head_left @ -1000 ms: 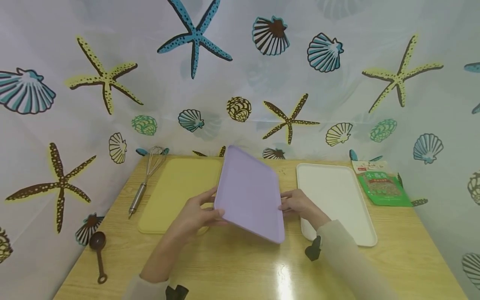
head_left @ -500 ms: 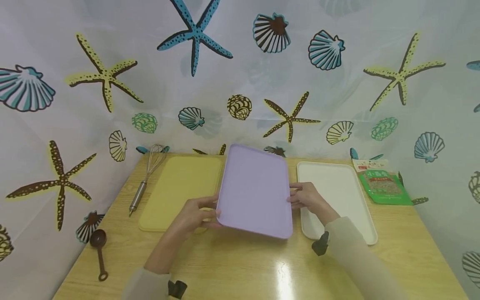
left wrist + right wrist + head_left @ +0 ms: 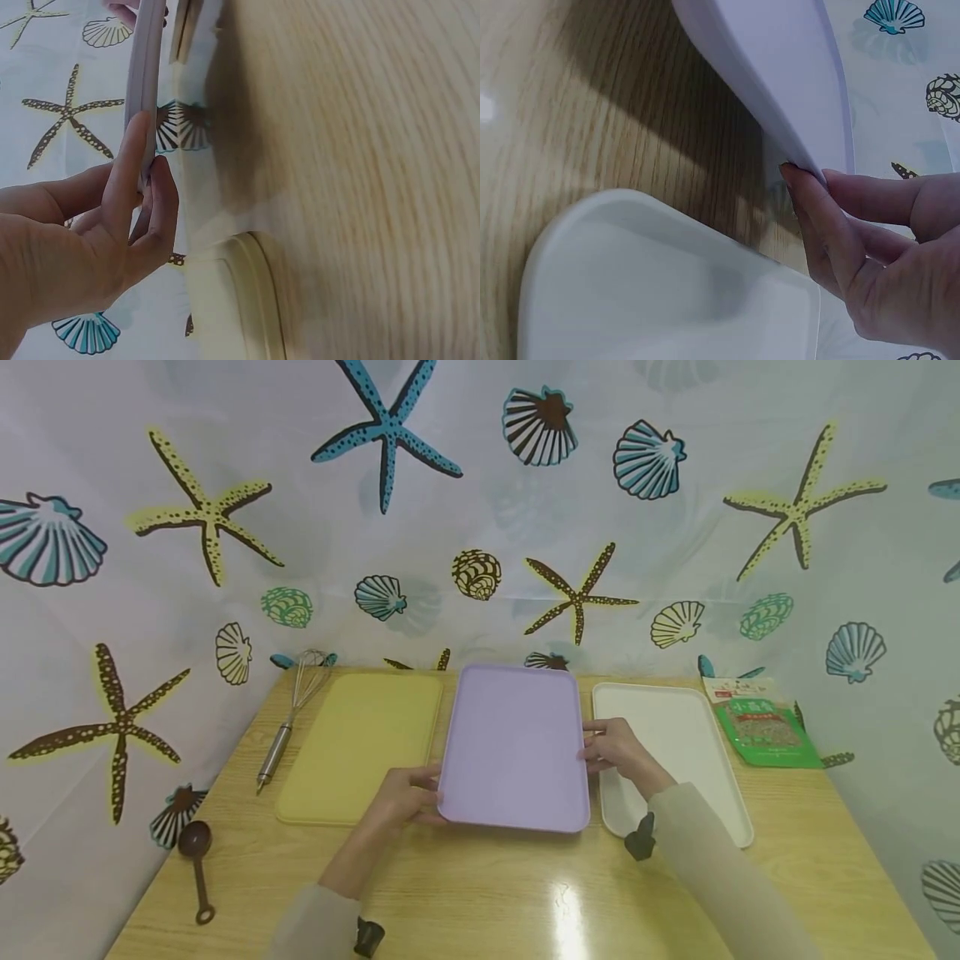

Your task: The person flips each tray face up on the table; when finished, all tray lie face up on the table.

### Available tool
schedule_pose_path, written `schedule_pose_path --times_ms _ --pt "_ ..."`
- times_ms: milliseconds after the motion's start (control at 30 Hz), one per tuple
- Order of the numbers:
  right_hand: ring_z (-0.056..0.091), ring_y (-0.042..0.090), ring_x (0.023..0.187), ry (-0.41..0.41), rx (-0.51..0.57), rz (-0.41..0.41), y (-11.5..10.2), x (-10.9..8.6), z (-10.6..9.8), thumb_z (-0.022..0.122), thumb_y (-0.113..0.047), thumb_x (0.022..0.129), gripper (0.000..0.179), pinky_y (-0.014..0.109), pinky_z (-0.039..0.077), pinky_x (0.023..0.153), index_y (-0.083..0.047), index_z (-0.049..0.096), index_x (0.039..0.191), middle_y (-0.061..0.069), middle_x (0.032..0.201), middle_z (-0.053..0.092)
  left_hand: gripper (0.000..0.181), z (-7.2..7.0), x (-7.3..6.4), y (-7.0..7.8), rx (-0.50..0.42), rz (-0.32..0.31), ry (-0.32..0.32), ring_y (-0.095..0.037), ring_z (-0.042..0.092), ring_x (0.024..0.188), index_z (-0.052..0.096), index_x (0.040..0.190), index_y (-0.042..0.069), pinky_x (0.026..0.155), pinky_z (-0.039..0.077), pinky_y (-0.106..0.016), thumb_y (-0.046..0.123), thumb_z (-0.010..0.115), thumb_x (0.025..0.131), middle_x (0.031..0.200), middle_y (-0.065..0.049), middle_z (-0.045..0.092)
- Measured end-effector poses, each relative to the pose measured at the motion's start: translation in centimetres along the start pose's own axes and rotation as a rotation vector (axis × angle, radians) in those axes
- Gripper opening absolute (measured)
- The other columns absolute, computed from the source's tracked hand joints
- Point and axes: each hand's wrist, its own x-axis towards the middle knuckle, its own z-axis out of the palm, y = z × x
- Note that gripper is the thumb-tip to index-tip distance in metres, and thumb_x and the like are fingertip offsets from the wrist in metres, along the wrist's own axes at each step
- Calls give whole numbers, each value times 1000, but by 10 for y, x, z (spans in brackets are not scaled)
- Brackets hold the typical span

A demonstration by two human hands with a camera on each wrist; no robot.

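Between both hands is a purple tray (image 3: 516,747), held a little above the wooden table with its shadow falling below it in the wrist views. My left hand (image 3: 405,797) pinches its left edge, thumb on one side and fingers underneath. On the opposite edge, my right hand (image 3: 618,750) grips with thumb and fingertips, as the right wrist view shows up close. A yellow tray (image 3: 360,747) lies flat to the left, partly behind the left hand. To the right a white tray (image 3: 675,752) lies under the right hand and forearm.
A whisk (image 3: 288,718) lies at the far left, with a brown measuring spoon (image 3: 198,860) nearer the front. A green and white packet (image 3: 765,727) leans at the back right. Patterned curtain (image 3: 480,510) encloses the wooden table (image 3: 480,893) behind and at the sides.
The purple tray was tilted and turned; it has come level and lower, squared up between the other trays. Both hands keep their hold and have shifted slightly rightward with it.
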Motion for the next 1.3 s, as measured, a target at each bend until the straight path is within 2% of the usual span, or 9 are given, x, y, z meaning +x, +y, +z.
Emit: schedule_pose_path --times_ms 200,433,767,1033,1300 --pt "68 18 62 1 4 7 2 4 1 64 17 78 58 34 60 62 14 46 133 28 103 64 52 4 7 -8 57 -25 37 -29 66 78 48 132 -14 70 59 -48 -20 55 81 109 -33 53" --pt "70 25 62 2 -12 -12 4 6 4 63 17 78 56 33 59 58 16 47 132 34 106 64 53 6 9 -15 112 -21 50 -33 67 78 47 131 -16 67 59 -45 -22 53 79 104 -34 56" --pt "71 28 67 13 -2 2 8 13 6 61 18 77 56 36 60 61 17 46 131 35 107 63 53 11 15 -21 182 -31 85 -24 62 71 49 130 -15 62 60 -41 -22 53 78 94 -24 56" --pt "71 32 71 34 -36 27 9 13 8 61 16 78 54 35 60 62 15 48 130 33 104 65 54 14 13 -18 265 -2 83 -25 62 75 49 130 -16 62 60 -40 -22 53 76 94 -25 59" --pt "71 31 67 65 -97 63 12 15 10 65 14 77 56 35 60 61 13 49 131 32 101 65 56 16 12 -16 294 -3 79 -30 64 79 47 131 -17 63 60 -39 -22 51 75 100 -29 60"
